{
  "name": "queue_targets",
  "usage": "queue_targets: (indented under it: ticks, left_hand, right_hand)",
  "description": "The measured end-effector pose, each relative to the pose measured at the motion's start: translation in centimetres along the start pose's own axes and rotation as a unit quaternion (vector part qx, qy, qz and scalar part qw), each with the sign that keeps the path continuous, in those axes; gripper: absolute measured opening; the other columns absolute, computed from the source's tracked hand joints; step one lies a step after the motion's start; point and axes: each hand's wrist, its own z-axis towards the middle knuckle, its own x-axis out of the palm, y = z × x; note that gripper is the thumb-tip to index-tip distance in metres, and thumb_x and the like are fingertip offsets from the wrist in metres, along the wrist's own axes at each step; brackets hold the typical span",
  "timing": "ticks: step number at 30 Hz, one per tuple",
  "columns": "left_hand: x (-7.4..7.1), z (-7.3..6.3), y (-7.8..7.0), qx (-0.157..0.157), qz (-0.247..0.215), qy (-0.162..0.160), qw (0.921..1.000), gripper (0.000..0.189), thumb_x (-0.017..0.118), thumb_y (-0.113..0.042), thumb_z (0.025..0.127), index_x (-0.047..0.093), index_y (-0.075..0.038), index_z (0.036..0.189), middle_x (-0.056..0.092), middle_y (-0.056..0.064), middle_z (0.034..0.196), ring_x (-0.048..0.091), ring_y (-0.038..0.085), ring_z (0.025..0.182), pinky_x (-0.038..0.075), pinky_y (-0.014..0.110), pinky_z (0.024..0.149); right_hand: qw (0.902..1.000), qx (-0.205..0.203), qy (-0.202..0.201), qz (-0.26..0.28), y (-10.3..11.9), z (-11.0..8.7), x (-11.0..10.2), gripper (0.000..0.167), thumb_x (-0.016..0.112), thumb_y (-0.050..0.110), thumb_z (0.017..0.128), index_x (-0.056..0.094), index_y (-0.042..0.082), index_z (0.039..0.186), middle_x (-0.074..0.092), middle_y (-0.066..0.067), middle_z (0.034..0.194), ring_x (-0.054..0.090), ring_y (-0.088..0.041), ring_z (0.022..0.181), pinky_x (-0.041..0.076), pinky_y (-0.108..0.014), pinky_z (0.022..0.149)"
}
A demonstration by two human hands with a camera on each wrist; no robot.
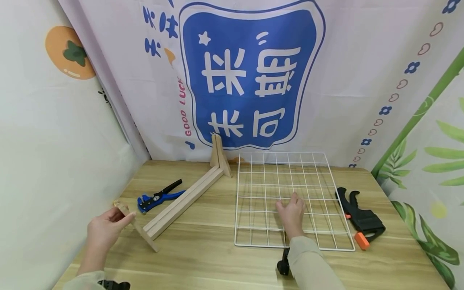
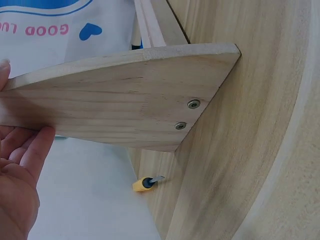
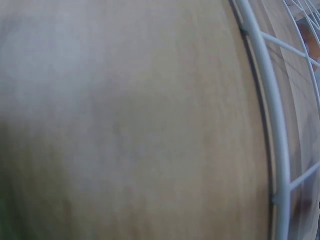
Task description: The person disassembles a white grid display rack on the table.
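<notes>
My left hand (image 1: 105, 229) pinches the upper part of the near end board of a wooden stand (image 1: 185, 203). In the left wrist view this tapered end board (image 2: 120, 102) shows two bolt heads (image 2: 193, 104) near its wide lower edge, which stands on the table. A long double bar joins it to a pair of tapered boards at the back. My right hand (image 1: 291, 213) grips the wires in the middle of a white wire grid panel (image 1: 253, 197). The panel's far edge overlaps the wall cloth. In the right wrist view the panel's thick edge rod (image 3: 275, 115) lies along the tabletop.
Blue-and-black wire strippers (image 1: 159, 197) lie left of the stand's bar. A black clamp with orange pads (image 1: 362, 221) lies by the panel's right edge. A small screwdriver with a yellow handle (image 2: 144, 184) rests near the table's left edge. Printed cloth walls (image 1: 344, 80) border the table.
</notes>
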Motion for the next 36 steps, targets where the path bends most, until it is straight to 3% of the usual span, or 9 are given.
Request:
queue_targets:
  ticks: [7, 17, 30, 36]
  left_hand:
    - [0.2, -0.2, -0.2, -0.001, 0.013, -0.005, 0.9999, 0.081, 0.063, -0.053, 0.081, 0.043, 0.008, 0.132, 0.051, 0.024, 0.124, 0.048, 0.041, 0.117, 0.049, 0.042, 0.084]
    - [0.6, -0.3, -0.4, 0.012, 0.020, -0.020, 0.9995, 0.078, 0.065, -0.051, 0.080, 0.047, 0.010, 0.127, 0.053, 0.025, 0.120, 0.050, 0.043, 0.113, 0.046, 0.042, 0.083]
    - [0.9, -0.2, -0.3, 0.023, 0.013, -0.040, 0.9989, 0.076, 0.067, -0.048, 0.080, 0.048, 0.011, 0.126, 0.054, 0.025, 0.119, 0.053, 0.041, 0.110, 0.048, 0.037, 0.078]
    - [1.1, -0.2, -0.2, 0.018, 0.009, -0.042, 0.9989, 0.076, 0.067, -0.047, 0.080, 0.048, 0.010, 0.126, 0.054, 0.025, 0.119, 0.053, 0.040, 0.110, 0.049, 0.035, 0.077]
  right_hand:
    - [0.9999, 0.005, 0.013, -0.009, -0.3, 0.1, 0.4, 0.069, 0.056, 0.028, 0.081, 0.031, -0.011, 0.134, 0.041, -0.033, 0.120, 0.034, -0.042, 0.111, 0.039, -0.052, 0.092]
    - [0.9993, 0.013, 0.033, -0.010, -0.5, 0.2, 0.6, 0.073, 0.055, 0.030, 0.084, 0.026, -0.013, 0.136, 0.032, -0.035, 0.130, 0.028, -0.045, 0.121, 0.034, -0.054, 0.100]
    - [0.9995, -0.005, 0.013, -0.029, -0.6, 0.2, 0.7, 0.071, 0.055, 0.029, 0.084, 0.029, -0.016, 0.133, 0.036, -0.036, 0.127, 0.030, -0.045, 0.117, 0.034, -0.053, 0.098]
    - [0.9975, -0.015, 0.010, -0.068, -0.9, 0.1, 0.7, 0.068, 0.056, 0.032, 0.086, 0.033, -0.017, 0.128, 0.038, -0.036, 0.124, 0.033, -0.048, 0.114, 0.023, -0.057, 0.099]
